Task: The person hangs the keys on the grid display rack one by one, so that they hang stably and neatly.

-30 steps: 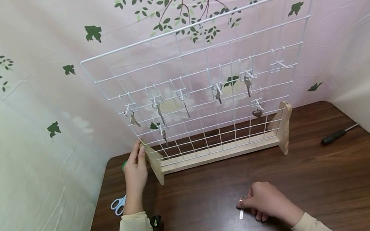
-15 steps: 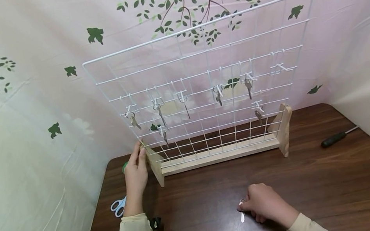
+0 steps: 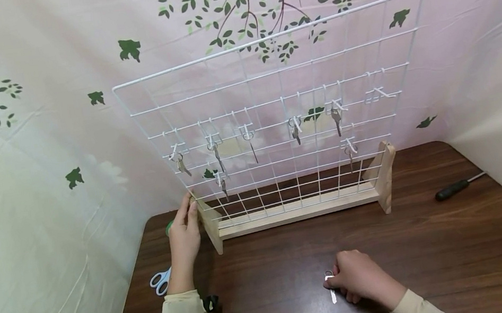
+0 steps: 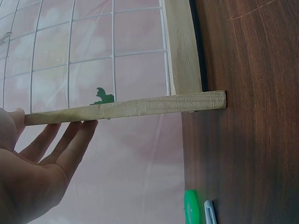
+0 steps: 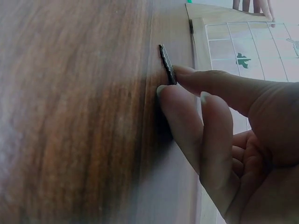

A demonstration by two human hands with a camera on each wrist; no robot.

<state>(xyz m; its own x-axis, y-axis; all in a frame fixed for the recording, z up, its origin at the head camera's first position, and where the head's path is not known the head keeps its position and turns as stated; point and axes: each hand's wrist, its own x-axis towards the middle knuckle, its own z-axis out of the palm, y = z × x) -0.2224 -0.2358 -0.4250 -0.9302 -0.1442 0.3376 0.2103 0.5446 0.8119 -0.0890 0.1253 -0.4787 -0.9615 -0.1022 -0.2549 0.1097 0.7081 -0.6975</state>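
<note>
A white wire grid rack point(image 3: 278, 142) with wooden ends stands at the back of the table. My left hand point(image 3: 185, 238) holds its left wooden end panel point(image 4: 149, 105), thumb on one face and fingertips on the other. Low over the tabletop, my right hand point(image 3: 364, 274) pinches a small silver key point(image 3: 333, 295) with a ring at its top. In the right wrist view this key point(image 5: 166, 63) shows dark and edge-on between thumb and forefinger. Several keys hang from hooks on the grid, among them one point(image 3: 351, 158) at lower right. The upper-right hook point(image 3: 382, 92) carries none.
Light-blue scissors point(image 3: 160, 282) lie left of my left forearm, with a green round object point(image 4: 191, 206) behind them. A small black item point(image 3: 211, 302) is beside the left sleeve. A dark-handled screwdriver point(image 3: 452, 189) rests at right. Printed fabric walls surround the table.
The lower-right key on the grid has swung and turned on its hook. The key in my right hand has tilted slightly, its tip moving right. My left hand stays on the panel.
</note>
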